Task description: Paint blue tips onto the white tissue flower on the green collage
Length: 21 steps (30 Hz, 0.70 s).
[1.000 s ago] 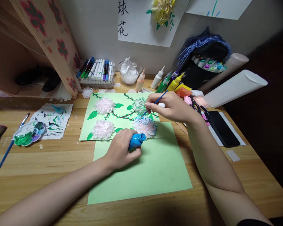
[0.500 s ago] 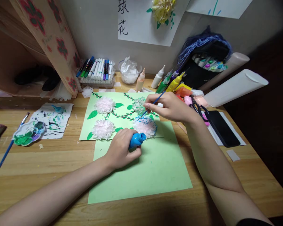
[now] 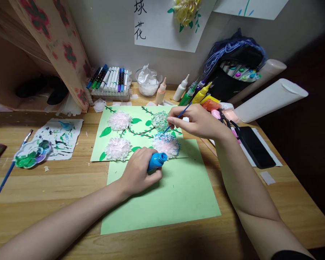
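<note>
Plain green sheet: This sheet lay flat on the bench, nearest to the person, partly under the flower sheet.
Left hand: It was closed around the blue bottle, with fingers and thumb wrapped on its body.
Blue bottle: It was tilted, its open mouth toward the right, above the lower edge of the flower sheet. I judge it light and smooth, maybe slippery if paint wets it; the middle of the body seemed the good place to hold.
Pink flower: This one, at the lower right of the flower sheet, carried blue on its upper and right edges. Its ruffled petals looked soft and fragile, so pressing could crush them; the flat paper margin would be safer to hold.
Thin brush: It slanted down to the flower's top edge; whether the tip touched, I cannot tell. It looked light and stiff, best pinched low on the handle.
Right hand: It pinched this brush between thumb and fingers, beside the green-speckled flower.
Paint bottles: A white one and a yellow one stood farther back.
</note>
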Each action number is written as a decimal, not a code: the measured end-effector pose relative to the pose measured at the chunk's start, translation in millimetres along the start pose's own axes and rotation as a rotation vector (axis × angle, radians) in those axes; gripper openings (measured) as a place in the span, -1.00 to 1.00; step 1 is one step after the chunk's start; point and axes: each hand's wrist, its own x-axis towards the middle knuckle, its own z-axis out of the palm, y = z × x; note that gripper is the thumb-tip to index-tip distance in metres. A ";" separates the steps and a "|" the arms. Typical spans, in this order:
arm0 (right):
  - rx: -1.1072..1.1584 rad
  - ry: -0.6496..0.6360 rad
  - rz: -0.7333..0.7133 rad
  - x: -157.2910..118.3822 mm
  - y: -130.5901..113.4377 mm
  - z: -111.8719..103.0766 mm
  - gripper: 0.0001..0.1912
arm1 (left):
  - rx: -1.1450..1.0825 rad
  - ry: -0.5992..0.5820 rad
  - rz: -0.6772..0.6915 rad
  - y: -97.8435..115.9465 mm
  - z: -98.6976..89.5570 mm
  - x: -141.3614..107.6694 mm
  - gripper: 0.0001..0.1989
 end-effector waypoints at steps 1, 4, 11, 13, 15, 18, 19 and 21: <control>-0.009 0.009 0.003 -0.2 -0.4 -0.4 -0.69 | 0.003 0.000 0.004 -0.1 -0.1 -0.1 -0.80; -0.010 0.028 -0.004 -0.3 -1.3 -0.7 -0.70 | 0.005 0.001 0.013 -0.4 -0.1 -0.2 -0.80; -0.002 0.028 -0.069 1.0 2.6 3.4 -0.73 | 0.000 -0.001 -0.004 -0.4 0.1 0.0 -0.79; -0.001 0.067 -0.080 0.5 4.1 2.1 -0.74 | -0.003 -0.003 -0.002 -0.3 -0.1 -0.2 -0.80; 0.017 0.104 -0.103 0.2 5.2 0.4 -0.75 | -0.005 -0.004 0.000 -0.1 -0.4 -0.3 -0.80; 0.079 0.141 -0.151 -0.9 3.7 -1.2 -0.75 | -0.005 -0.006 -0.012 0.4 -0.6 0.1 -0.80; 0.115 0.173 -0.168 -2.0 1.4 -1.5 -0.74 | -0.004 -0.006 -0.022 0.6 -0.7 0.3 -0.81; 0.228 0.325 -0.214 -6.1 -6.6 -2.1 -0.69 | -0.003 -0.006 -0.042 1.0 -0.9 0.8 -0.82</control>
